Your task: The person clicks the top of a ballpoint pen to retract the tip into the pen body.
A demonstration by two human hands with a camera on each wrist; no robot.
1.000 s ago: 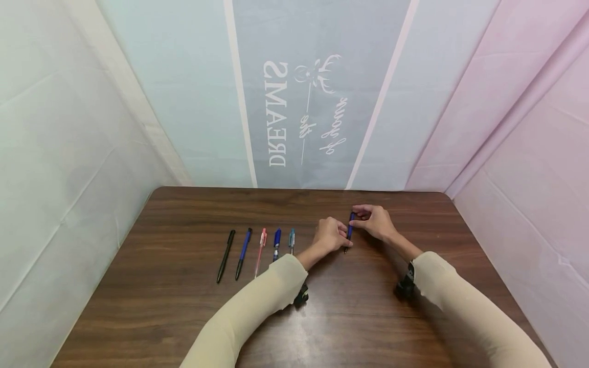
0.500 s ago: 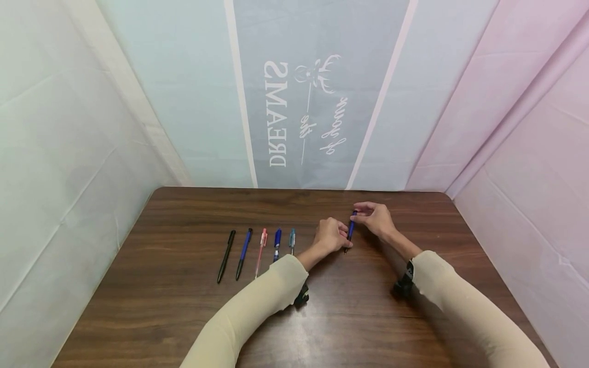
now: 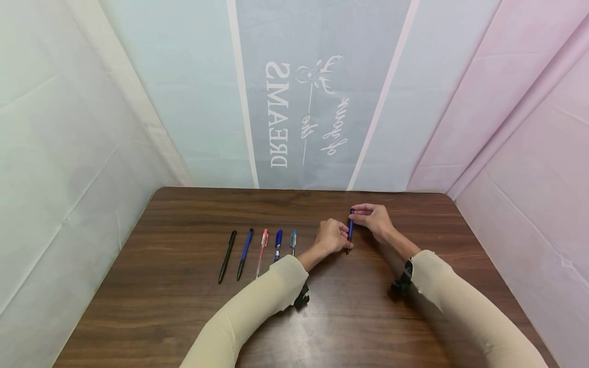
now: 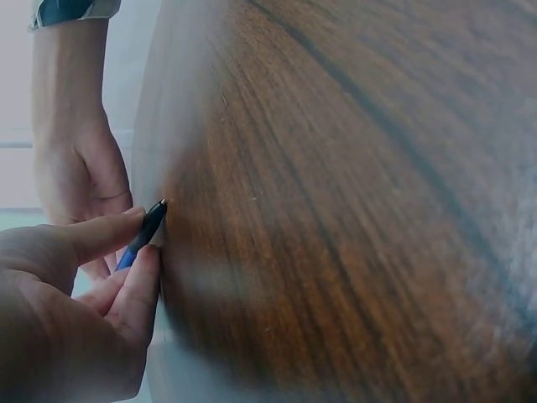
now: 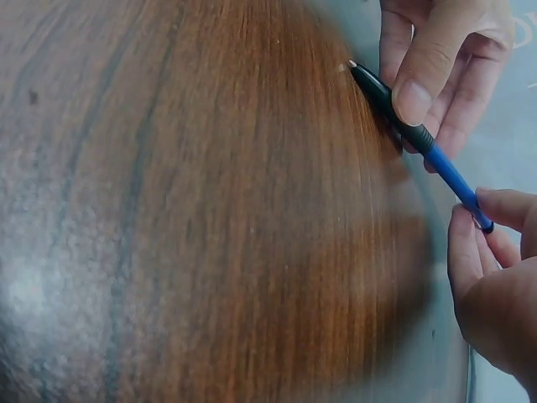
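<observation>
Both hands hold one blue ballpoint pen (image 3: 351, 225) with a black grip, over the right part of the table. My left hand (image 3: 330, 235) pinches the black grip near the writing tip between thumb and fingers. At the other end, my right hand (image 3: 375, 221) pinches the blue barrel by its top. In the right wrist view the pen (image 5: 450, 178) slants between the two hands, its metal point bare. The left wrist view shows the black tip end (image 4: 153, 222) poking out past the left thumb and fingers.
Left of the hands, a row of pens lies on the brown wooden table (image 3: 152, 306): a black pen (image 3: 227, 257), a blue-and-black pen (image 3: 245, 254), a pink pen (image 3: 262, 251), a blue pen (image 3: 278, 245) and a teal pen (image 3: 293, 240). The left sleeve (image 3: 257, 301) covers some lower ends.
My right fingers have shifted slightly up the pen to its top end, and the pen's tilt has changed a little. The left hand keeps its place; the row of pens lies as before.
</observation>
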